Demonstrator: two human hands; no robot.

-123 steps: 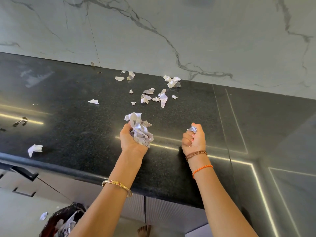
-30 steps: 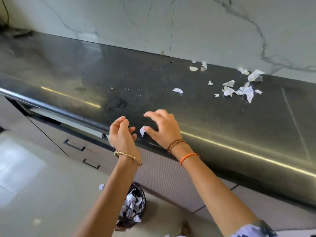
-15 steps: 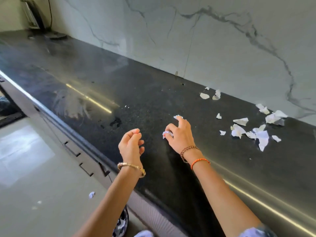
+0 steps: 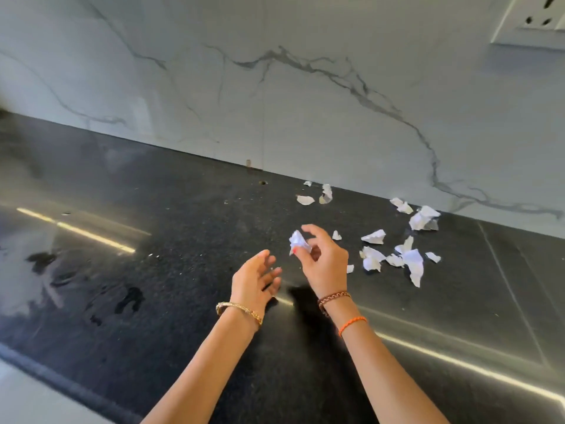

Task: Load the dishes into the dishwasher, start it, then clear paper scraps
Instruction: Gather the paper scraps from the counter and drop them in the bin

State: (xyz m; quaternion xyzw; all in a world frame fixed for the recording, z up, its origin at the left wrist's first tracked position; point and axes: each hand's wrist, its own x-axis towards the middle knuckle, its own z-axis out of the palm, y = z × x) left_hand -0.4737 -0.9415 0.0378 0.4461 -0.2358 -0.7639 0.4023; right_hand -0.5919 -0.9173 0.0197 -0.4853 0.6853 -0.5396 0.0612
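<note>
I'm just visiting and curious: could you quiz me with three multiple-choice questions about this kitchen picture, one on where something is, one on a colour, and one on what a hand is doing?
1. Where do most of the loose paper scraps lie?
A. On the counter, to the right of the hands, toward the wall
B. On the floor
C. In a sink

2. What colour is the counter?
A. White
B. Black
C. Red

3. What is the right hand doing?
A. Lying flat on the counter
B. Pointing at the wall socket
C. Pinching a crumpled bit of paper

Answers:
1 A: the white scraps are scattered on the dark top near the marble wall.
2 B: the top is a glossy speckled black.
3 C: thumb and fingers close on the white bit, while the left hand is open and holds nothing.
</note>
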